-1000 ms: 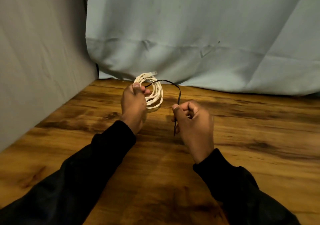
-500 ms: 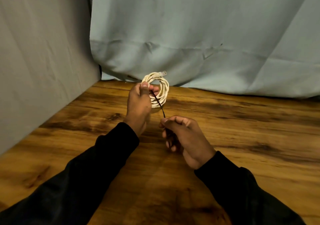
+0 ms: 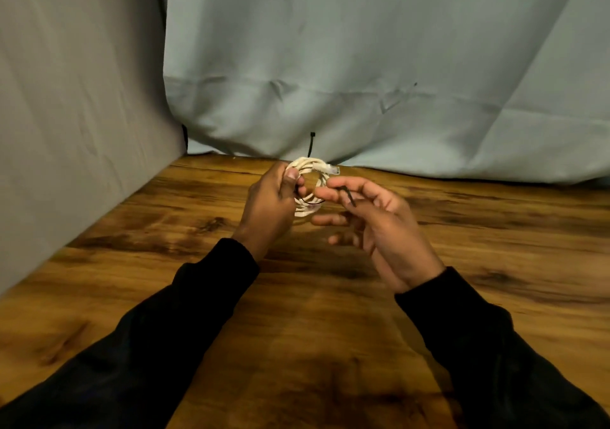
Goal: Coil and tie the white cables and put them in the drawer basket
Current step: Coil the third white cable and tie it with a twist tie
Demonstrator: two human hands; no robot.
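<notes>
A coiled white cable [image 3: 310,168] with a clear plug at its top right is held upright above the wooden table [image 3: 297,329]. My left hand [image 3: 269,207] grips the coil's left side, thumb pressed on the loops. A thin black zip tie [image 3: 312,146] passes around the coil; its head sticks up above the coil and its tail comes out to the right. My right hand [image 3: 373,227] pinches that tail between thumb and forefinger just right of the coil. No drawer basket is in view.
Grey cloth [image 3: 82,115] hangs along the left side and pale blue cloth [image 3: 363,82] hangs behind the table's far edge. My two black sleeves [image 3: 185,329] stretch over the near part of the table.
My right hand has risen from below the coil to its right side, bringing the tie's tail with it. The tie's head now sticks up above the coil. The view has shifted slightly.
</notes>
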